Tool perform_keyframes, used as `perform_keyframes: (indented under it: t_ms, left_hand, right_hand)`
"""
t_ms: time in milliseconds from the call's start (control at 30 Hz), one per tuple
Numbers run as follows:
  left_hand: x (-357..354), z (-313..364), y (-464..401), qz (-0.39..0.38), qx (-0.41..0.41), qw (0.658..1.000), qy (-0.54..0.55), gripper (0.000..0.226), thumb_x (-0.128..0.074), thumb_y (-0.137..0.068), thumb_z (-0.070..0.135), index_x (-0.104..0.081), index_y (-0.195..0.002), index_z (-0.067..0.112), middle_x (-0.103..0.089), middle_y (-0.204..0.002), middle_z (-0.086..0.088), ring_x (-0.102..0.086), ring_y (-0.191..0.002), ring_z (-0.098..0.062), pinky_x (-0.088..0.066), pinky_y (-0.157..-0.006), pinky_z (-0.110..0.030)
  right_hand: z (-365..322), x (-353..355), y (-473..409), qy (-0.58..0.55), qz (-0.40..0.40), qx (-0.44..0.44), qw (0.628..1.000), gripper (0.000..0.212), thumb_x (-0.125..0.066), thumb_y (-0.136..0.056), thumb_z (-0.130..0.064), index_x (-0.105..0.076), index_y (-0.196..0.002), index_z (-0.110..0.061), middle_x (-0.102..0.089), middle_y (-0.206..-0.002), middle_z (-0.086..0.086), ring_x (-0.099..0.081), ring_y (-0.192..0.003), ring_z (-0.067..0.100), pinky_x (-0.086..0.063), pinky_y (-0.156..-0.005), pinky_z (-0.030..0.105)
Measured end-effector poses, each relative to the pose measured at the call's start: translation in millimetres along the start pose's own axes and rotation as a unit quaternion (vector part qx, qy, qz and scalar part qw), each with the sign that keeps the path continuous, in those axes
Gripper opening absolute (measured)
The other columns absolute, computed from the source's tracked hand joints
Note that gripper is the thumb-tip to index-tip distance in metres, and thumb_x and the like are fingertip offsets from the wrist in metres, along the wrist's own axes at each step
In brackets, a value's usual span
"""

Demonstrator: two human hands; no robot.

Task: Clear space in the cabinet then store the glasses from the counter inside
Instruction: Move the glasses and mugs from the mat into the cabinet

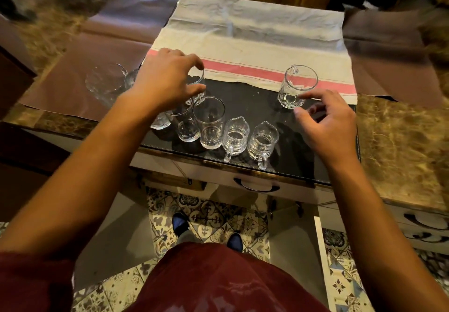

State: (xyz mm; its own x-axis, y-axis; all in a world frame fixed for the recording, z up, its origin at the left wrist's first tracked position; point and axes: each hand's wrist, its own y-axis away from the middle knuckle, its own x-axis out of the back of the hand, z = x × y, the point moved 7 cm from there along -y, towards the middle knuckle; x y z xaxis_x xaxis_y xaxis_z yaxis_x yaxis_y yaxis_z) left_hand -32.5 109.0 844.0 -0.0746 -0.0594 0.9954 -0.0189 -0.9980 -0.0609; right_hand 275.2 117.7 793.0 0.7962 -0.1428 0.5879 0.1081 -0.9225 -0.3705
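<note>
Empty glasses (210, 122) stand on the table's (401, 129) black mat (255, 97). The left grip (167, 78) clamps one tumbler (197, 80) at the cluster's far end. The right grip (328, 122), fingers apart, hovers just beside an empty handled mug (297, 85).

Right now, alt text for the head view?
A person's left hand grips a tumbler while the right hand reaches for a mug, not yet holding it. Both stand among more glasses on a black mat on a marble counter, with a red-striped cloth behind.
</note>
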Motion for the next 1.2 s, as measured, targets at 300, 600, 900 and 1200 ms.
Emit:
perform_keyframes:
  t_ms: [300,600,900,1200]
  left_hand:
    - [-26,-18,-29,-0.097,0.018,0.995,0.029,0.045,-0.056,-0.094,0.061,-0.07,-0.119,0.025,-0.069,-0.126,-0.007,-0.061,-0.116,-0.031,-0.04,-0.083,-0.036]
    - [-32,-34,-50,-0.167,0.003,0.986,0.023,0.04,-0.069,-0.09,0.051,-0.076,-0.108,0.016,-0.075,-0.109,-0.01,-0.066,-0.096,-0.029,-0.049,-0.081,-0.035]
    - [-41,-41,-62,-0.215,-0.013,0.977,0.014,0.029,-0.074,-0.088,0.043,-0.078,-0.102,0.018,-0.068,-0.079,0.004,-0.06,-0.069,-0.013,-0.043,-0.067,-0.031]
    - [-44,-34,-70,-0.177,0.0,0.984,-0.013,0.05,-0.06,-0.091,0.063,-0.08,-0.084,0.017,-0.067,-0.071,-0.001,-0.061,-0.074,-0.025,-0.044,-0.066,-0.033]
  right_hand:
    - [11,-16,-13,0.06,-0.058,0.008,0.997,0.046,-0.064,-0.091,-0.03,-0.062,-0.137,-0.025,-0.053,-0.149,-0.006,-0.054,-0.129,0.022,-0.054,-0.097,0.051]
    - [21,-35,-19,0.094,-0.083,0.004,0.992,0.048,-0.061,-0.093,-0.031,-0.055,-0.14,-0.027,-0.065,-0.128,0.002,-0.063,-0.109,0.026,-0.053,-0.095,0.047]
    - [32,-40,-30,0.129,-0.067,0.03,0.989,0.045,-0.057,-0.094,-0.006,-0.06,-0.137,-0.02,-0.067,-0.119,0.006,-0.063,-0.1,0.026,-0.05,-0.089,0.039]
    - [30,-31,-32,0.139,-0.032,0.02,0.99,0.017,-0.073,-0.091,-0.031,-0.071,-0.102,-0.018,-0.074,-0.099,0.001,-0.068,-0.087,0.021,-0.057,-0.08,0.043]
